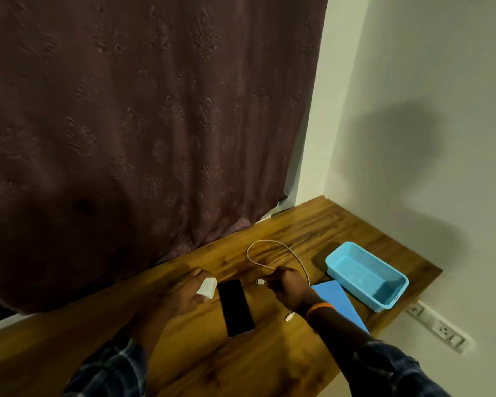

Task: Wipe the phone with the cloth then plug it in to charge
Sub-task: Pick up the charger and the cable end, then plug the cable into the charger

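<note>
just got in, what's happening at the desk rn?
A person stands at a wooden desk assembling a charger. The left hand holds a white charger adapter; the right hand pinches one end of a white cable, its plug pointing toward the adapter but not yet joined. The phone lies flat between the hands, unplugged. A blue cloth lies beside an empty blue basket. A wall socket strip sits below the desk edge.

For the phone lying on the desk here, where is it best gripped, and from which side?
Judging by its pose, grip the phone across its two long edges near the middle, coming from above. It lies flat, screen up, on the wooden desk between the left hand and right hand, so only its thin sides offer purchase.
</note>
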### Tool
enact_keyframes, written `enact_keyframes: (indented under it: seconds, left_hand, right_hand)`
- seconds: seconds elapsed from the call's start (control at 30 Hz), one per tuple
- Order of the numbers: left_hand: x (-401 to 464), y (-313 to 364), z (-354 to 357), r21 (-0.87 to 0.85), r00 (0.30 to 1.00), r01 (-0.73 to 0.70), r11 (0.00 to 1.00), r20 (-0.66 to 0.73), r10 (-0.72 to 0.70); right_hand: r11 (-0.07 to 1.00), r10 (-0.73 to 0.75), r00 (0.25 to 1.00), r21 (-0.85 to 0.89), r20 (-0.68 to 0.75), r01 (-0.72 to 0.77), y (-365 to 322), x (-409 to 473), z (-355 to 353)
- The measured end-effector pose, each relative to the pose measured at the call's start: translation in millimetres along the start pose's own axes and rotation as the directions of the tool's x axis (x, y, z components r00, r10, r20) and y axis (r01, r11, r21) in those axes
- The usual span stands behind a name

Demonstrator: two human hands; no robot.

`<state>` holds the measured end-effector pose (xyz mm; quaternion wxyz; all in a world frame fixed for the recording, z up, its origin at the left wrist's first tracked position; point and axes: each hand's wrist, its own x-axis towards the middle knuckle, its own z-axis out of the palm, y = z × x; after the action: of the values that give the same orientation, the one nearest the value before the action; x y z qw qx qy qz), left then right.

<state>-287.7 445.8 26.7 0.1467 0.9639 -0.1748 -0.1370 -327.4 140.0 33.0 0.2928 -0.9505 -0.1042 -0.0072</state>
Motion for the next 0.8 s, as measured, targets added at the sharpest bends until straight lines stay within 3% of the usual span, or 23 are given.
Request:
enact_keyframes:
  seconds: [0.07, 0.2, 0.53, 0.63, 0.8]
  left_hand:
    - [6, 11, -32, 0.069, 0.997, -0.033, 0.997, -0.069, 0.038]
    - [10, 42, -106, 0.035, 0.972, -0.143, 0.989, -0.186, 0.147]
    - [-18, 139, -265, -0.036, 0.781, -0.393, 0.919, -0.540, 0.313]
    - [-26, 163, -299, -0.068, 0.709, -0.473, 0.879, -0.621, 0.333]
    - [-34, 191, -333, -0.167, 0.651, -0.607, 0.777, -0.666, 0.365]
  right_hand:
    - [0.999, -0.039, 0.997, 0.008, -0.067, 0.039, -12, 7, -33]
    - [0.997, -0.081, 0.988, -0.016, -0.133, 0.080, -45, 17, -109]
    - [0.981, -0.192, 0.845, -0.120, -0.499, 0.152, -139, 19, -276]
    - [0.986, -0.157, 0.808, -0.039, -0.567, 0.164, -165, 13, -310]
    - [0.979, -0.099, 0.830, 0.097, -0.550, 0.181, -197, 0, -346]
